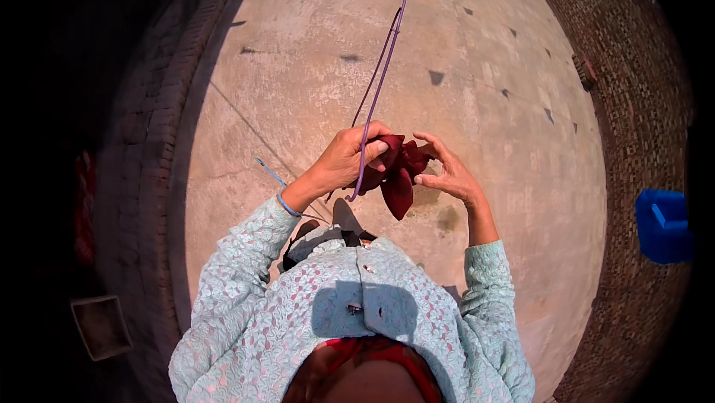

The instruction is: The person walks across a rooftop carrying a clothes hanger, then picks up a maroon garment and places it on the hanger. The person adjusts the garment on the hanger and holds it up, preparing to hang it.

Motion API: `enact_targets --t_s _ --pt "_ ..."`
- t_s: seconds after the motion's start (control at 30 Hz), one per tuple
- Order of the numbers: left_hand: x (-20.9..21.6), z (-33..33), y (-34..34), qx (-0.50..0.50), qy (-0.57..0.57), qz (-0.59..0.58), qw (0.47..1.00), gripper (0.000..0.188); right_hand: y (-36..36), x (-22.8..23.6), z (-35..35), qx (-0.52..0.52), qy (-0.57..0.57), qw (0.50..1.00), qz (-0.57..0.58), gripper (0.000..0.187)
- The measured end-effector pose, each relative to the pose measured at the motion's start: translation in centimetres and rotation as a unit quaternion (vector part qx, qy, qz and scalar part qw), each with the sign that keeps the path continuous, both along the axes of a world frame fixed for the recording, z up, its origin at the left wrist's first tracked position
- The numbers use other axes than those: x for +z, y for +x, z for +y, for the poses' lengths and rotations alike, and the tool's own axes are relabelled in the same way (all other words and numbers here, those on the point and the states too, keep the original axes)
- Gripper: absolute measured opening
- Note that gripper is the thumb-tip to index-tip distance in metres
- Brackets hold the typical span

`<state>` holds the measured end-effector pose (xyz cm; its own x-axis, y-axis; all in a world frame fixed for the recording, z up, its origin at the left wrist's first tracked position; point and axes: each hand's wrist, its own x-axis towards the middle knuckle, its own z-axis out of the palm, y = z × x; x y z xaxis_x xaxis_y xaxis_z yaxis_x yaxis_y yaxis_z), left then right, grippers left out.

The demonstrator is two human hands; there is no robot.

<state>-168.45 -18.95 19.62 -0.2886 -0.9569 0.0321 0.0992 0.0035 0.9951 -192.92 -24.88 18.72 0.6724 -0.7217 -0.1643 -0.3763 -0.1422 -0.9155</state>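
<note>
My left hand (350, 156) is closed on a bunched dark red cloth (398, 187), its thumb pressed on the fabric. A thin purple clothes hanger (383, 75) runs across the same hand, seen nearly edge-on and pointing away from me. How the hanger is held within the fingers is partly hidden. At the cloth's right side is my right hand (454, 176), thumb and fingers curved but apart, the fingertips beside the fabric. Around my left wrist lies a thin blue loop (287, 208), and a narrow blue end (269, 171) sticks out past the forearm.
Pale concrete ground (298, 90) spreads beneath, dotted with small dark shadows. A brick edging (173, 105) borders it on the left, brick paving (633, 127) on the right. A blue plastic container (661, 226) stands far right; a shallow box (102, 327) sits at lower left.
</note>
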Motion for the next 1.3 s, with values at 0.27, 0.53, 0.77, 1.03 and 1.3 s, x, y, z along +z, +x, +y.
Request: enact_targets --t_s 0.27,0.53,0.77,1.03,1.3 --pt "-0.6 0.7 -2.2 0.108 -0.051 -0.033 0.992 0.018 7.1 -3.7 3.7 -0.098 -0.157 0.972 -0.145 0.116" --pt "-1.2 -0.6 -2.7 0.245 -0.157 -0.189 0.938 0.013 10.0 -5.1 5.2 -0.199 -0.098 0.926 -0.305 0.077" --pt "-4.1 -0.5 -2.1 0.249 -0.161 -0.29 0.91 0.015 11.3 -6.4 5.9 -0.238 -0.309 0.916 -0.097 0.042" --pt "-3.8 0.3 -1.9 0.227 -0.126 -0.355 0.898 0.032 11.7 -6.7 6.2 -0.252 -0.3 0.906 -0.16 0.017" --pt "-1.3 4.0 -0.6 0.195 -0.153 -0.131 0.96 0.047 9.7 -6.2 3.0 -0.26 -0.117 0.919 -0.272 0.023"
